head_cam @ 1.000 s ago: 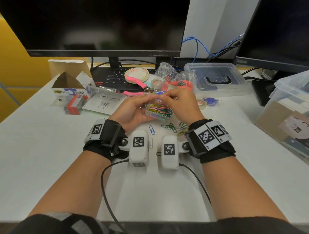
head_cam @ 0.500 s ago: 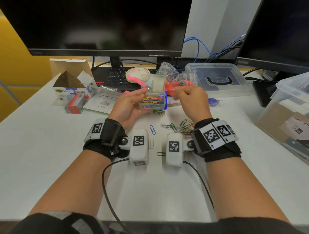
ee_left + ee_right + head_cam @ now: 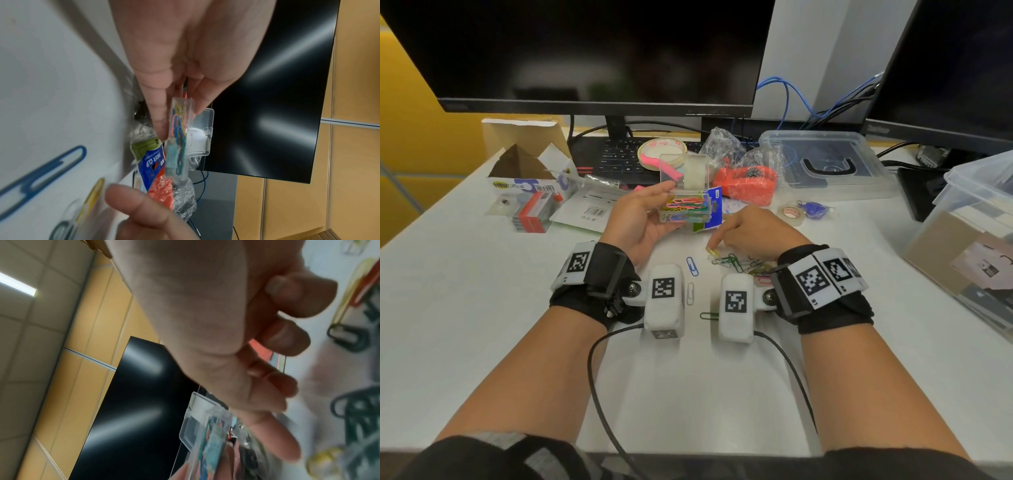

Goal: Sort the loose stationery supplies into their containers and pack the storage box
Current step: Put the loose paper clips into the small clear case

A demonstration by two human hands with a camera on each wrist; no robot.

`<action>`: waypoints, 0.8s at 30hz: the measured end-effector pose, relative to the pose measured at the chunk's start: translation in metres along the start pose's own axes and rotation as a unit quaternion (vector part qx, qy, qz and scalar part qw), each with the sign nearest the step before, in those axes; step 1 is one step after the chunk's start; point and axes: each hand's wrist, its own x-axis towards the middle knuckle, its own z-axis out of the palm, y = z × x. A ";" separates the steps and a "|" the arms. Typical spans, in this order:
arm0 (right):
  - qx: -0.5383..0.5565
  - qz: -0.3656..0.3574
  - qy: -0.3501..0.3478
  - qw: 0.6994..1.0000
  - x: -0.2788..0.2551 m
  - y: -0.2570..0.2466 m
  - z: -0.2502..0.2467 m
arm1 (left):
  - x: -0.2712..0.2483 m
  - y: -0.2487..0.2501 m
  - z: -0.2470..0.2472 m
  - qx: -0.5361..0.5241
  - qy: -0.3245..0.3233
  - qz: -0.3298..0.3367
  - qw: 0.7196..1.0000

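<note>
My left hand (image 3: 642,217) holds a small clear clip box (image 3: 685,209) above the white desk, thumb on its near edge. The hinged lid (image 3: 685,171) stands up, and coloured paper clips fill the box (image 3: 178,142). My right hand (image 3: 726,240) is lowered to a pile of loose paper clips (image 3: 738,264), its index fingertip on a yellow clip (image 3: 713,253). The outer fingers (image 3: 287,335) are curled; a pinch on the clip is not visible. A blue clip (image 3: 692,266), a white clip (image 3: 690,293) and a green clip (image 3: 708,315) lie apart near the wrists.
A clear storage box (image 3: 969,240) stands at the right edge, a shallow clear tub (image 3: 825,161) behind. An orange bagged item (image 3: 746,181), tape rolls (image 3: 662,150), a keyboard (image 3: 616,161), an open cardboard box (image 3: 527,161) and staple packs (image 3: 534,214) crowd the back left.
The clip box's lid has swung up. My right hand left the box and dropped to the loose clips on the desk. The left hand keeps the box raised.
</note>
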 end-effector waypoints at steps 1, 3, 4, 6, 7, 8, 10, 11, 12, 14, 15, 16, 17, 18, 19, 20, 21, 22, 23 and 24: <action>0.030 -0.002 0.016 0.999 -0.001 0.001 -0.002 | 0.000 0.000 0.000 -0.003 -0.001 -0.001 1.000; 0.039 0.001 0.039 0.998 -0.002 0.006 -0.007 | -0.001 0.000 0.000 -0.009 -0.003 -0.003 1.000; 0.027 0.007 0.044 0.999 -0.003 0.009 -0.009 | -0.001 0.000 0.000 -0.011 -0.005 -0.004 1.000; 0.000 0.026 0.038 0.999 -0.003 0.015 -0.013 | -0.002 0.001 0.001 -0.014 -0.011 -0.007 1.000; -0.005 0.036 0.031 0.999 -0.003 0.018 -0.015 | -0.002 0.001 0.001 -0.014 -0.015 -0.009 1.000; -0.005 0.046 0.026 0.999 -0.004 0.021 -0.017 | -0.002 0.001 0.001 -0.013 -0.017 -0.011 1.000; -0.001 0.067 0.035 0.997 -0.004 0.027 -0.019 | -0.003 0.000 0.000 -0.012 -0.019 -0.016 1.000; -0.002 0.079 0.042 0.996 -0.005 0.030 -0.021 | -0.002 0.000 0.000 -0.013 -0.019 -0.018 1.000; -0.008 0.089 0.046 0.995 -0.006 0.032 -0.022 | -0.002 0.000 0.000 -0.014 -0.019 -0.020 1.000; -0.027 0.099 0.040 0.994 -0.008 0.033 -0.022 | -0.003 0.000 0.000 -0.015 -0.020 -0.021 0.999; -0.034 0.101 0.035 0.994 -0.008 0.033 -0.022 | -0.003 -0.001 0.001 -0.015 -0.021 -0.021 0.999; -0.035 0.101 0.032 0.994 -0.008 0.032 -0.021 | -0.003 -0.001 0.001 -0.014 -0.022 -0.022 0.999; -0.029 0.101 0.031 0.994 -0.007 0.031 -0.020 | -0.003 -0.001 0.001 -0.013 -0.023 -0.023 0.999; -0.017 0.101 0.033 0.994 -0.005 0.030 -0.019 | -0.003 -0.001 0.001 -0.013 -0.024 -0.024 0.999; -0.006 0.098 0.036 0.994 -0.004 0.029 -0.018 | -0.003 -0.001 0.001 -0.012 -0.024 -0.024 0.999; -0.002 0.093 0.040 0.995 -0.002 0.027 -0.016 | -0.002 -0.001 0.001 -0.011 -0.023 -0.024 0.999; -0.005 0.082 0.044 0.996 -0.001 0.025 -0.014 | -0.002 -0.001 0.001 -0.010 -0.023 -0.024 0.999; -0.008 0.066 0.048 0.997 0.000 0.022 -0.011 | -0.002 -0.001 0.001 -0.008 -0.022 -0.024 0.999; -0.008 0.046 0.052 0.998 0.001 0.019 -0.008 | -0.002 -0.001 0.001 -0.007 -0.022 -0.024 0.999; -0.005 0.026 0.052 0.998 0.001 0.017 -0.005 | -0.002 -0.001 0.001 -0.005 -0.021 -0.023 1.000</action>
